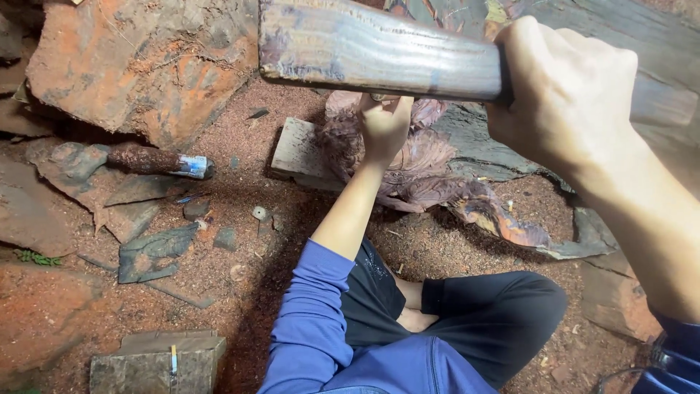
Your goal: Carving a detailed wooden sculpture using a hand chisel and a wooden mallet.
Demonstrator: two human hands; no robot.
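My right hand (569, 95) is shut on a thick wooden mallet (379, 47) raised near the top of the view, its flat head pointing left. Below it my left hand (384, 124) is closed around a small tool whose top end shows just under the mallet; the rest of the tool is hidden by my fingers. That hand rests on a reddish-brown carved wood piece (423, 171) with feather-like ridges, lying on the sawdust-covered ground. I sit cross-legged in dark trousers and a blue sleeve.
A big red-brown wood slab (138, 58) lies at the upper left. A dusty round-handled tool with a blue-taped end (157, 160) lies on the left. A flat wood block (299, 149) lies beside the carving, another block (157, 361) at the bottom left. Chips and bark scraps litter the ground.
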